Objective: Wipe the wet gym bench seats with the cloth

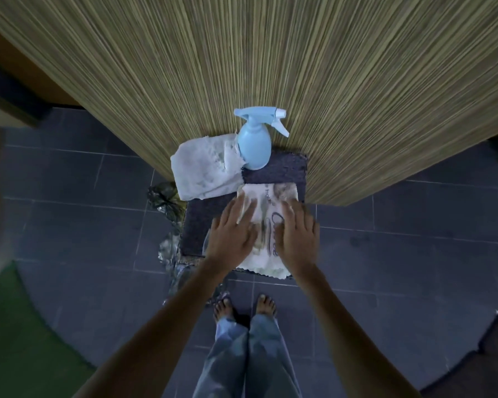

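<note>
A dark purple padded seat (282,170) stands against a striped wall. A white printed cloth (266,222) lies spread over its near right part. My left hand (233,228) presses flat on the cloth's left side with straight fingers. My right hand (298,229) lies flat on the cloth's right side, fingers straight. A second, plain white cloth (203,166) lies crumpled on the seat's far left corner. A light blue spray bottle (255,142) stands upright at the seat's far edge.
A striped olive wall (242,61) rises directly behind the seat. Crumpled plastic wrap (167,225) lies on the dark tiled floor (400,254) to the seat's left. My bare feet (245,305) stand just in front. A green mat (18,334) lies at lower left.
</note>
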Demonstrator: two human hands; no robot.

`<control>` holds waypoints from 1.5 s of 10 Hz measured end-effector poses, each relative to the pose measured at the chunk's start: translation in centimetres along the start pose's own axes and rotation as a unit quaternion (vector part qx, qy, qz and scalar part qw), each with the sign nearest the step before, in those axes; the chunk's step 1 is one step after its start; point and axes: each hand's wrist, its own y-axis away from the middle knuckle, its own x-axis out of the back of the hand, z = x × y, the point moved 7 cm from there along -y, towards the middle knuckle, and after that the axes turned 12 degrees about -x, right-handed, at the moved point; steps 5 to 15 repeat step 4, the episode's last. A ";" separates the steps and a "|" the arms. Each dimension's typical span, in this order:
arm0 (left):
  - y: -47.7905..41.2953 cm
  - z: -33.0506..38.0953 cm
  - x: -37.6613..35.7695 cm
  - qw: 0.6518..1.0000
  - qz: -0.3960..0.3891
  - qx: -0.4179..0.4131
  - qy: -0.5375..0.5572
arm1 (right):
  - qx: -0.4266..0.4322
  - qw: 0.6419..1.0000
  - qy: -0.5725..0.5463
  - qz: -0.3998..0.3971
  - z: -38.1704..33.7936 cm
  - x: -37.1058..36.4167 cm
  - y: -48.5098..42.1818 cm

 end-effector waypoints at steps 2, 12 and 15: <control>0.5 -0.8 -3.1 0.979 -0.174 -0.063 -0.091 | -0.076 0.976 0.077 -0.190 3.7 -3.7 2.0; 0.3 0.1 1.5 0.989 -0.033 0.107 0.097 | -0.126 0.979 -0.067 -0.146 1.7 2.1 0.9; 0.3 0.1 1.5 0.989 -0.033 0.107 0.097 | -0.126 0.979 -0.067 -0.146 1.7 2.1 0.9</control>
